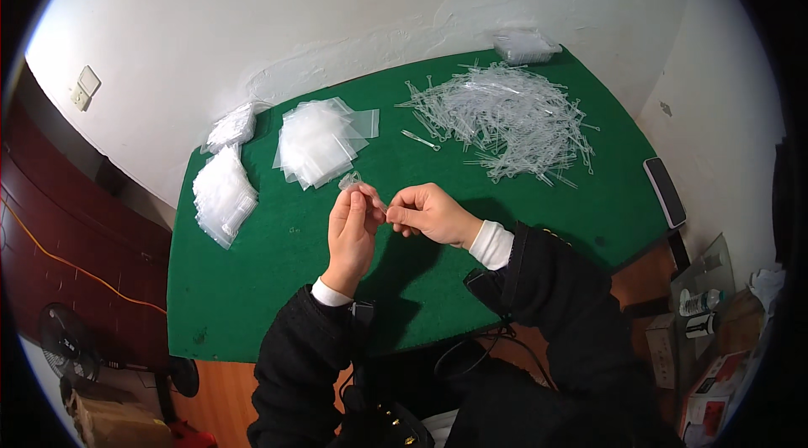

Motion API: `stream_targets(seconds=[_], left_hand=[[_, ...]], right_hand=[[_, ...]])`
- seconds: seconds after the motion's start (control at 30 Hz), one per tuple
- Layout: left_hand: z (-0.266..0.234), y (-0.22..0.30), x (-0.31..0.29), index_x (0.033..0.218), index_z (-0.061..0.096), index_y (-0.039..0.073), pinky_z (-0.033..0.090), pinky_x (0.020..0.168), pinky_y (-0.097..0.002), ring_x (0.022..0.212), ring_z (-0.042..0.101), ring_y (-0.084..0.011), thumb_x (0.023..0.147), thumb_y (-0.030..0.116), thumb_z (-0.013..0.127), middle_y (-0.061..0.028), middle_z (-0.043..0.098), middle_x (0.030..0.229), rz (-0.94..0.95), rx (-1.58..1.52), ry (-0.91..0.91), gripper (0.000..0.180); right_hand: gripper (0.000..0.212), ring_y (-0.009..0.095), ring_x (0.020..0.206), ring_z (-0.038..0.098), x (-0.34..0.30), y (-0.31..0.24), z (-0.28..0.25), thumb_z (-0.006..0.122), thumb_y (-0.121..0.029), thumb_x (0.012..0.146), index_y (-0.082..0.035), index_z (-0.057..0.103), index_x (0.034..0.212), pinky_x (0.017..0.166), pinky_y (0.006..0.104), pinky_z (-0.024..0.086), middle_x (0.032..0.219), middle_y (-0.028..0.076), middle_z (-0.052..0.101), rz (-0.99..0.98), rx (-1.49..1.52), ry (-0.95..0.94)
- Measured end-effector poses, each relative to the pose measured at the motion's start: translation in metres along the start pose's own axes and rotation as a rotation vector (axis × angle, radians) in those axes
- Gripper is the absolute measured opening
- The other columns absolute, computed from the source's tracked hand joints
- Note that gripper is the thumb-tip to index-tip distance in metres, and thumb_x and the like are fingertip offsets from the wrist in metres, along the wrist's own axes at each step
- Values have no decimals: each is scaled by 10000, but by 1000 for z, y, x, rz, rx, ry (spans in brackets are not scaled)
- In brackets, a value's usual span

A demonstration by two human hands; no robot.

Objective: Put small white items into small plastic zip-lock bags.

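My left hand point(353, 227) is closed round a small clear plastic bundle with looped ends point(350, 181), which pokes out above the fingers. Most of that bundle is hidden in the grip. Against its fingertips, my right hand point(433, 214) pinches thumb to forefinger; what lies between them is too small to make out. Beyond my hands a large heap of clear plastic sticks with ring ends point(513, 116) spreads over the green table point(278, 296). A few loose sticks point(420, 140) lie left of the heap. Flat clear zip bags point(316, 141) are piled farther left.
At the table's left edge lie a stack of whitish clear bags point(225, 200) and another bundle of them point(231, 127). A clear plastic box point(526, 47) stands at the back right. A dark oblong device point(664, 192) sits at the right edge. A fan point(67, 339) stands at lower left.
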State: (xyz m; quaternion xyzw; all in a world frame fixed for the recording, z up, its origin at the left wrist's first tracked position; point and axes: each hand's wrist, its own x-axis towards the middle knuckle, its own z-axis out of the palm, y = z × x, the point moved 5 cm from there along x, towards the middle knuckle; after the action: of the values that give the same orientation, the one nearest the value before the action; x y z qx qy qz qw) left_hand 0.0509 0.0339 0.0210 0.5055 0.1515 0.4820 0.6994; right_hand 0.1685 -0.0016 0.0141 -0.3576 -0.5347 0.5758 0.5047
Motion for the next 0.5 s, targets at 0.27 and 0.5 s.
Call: stream_targets(seconds=[0.27,0.5], left_hand=[[7,3,-1,975,473,37,401,771,-271,872,503,-147,959,212,355,-60,533,908,3,39,-60,212],[9,3,-2,980,474,36,408,819,-295,926,505,-167,959,211,353,-71,538,917,6,60,-128,214]], right_hand=[[214,71,580,520,0,2,-2,618,-216,831,-23,608,738,544,205,425,661,12,586,29,19,24],[250,77,566,518,-2,0,-3,647,-238,809,-14,611,706,524,209,414,640,9,576,87,-12,84]])
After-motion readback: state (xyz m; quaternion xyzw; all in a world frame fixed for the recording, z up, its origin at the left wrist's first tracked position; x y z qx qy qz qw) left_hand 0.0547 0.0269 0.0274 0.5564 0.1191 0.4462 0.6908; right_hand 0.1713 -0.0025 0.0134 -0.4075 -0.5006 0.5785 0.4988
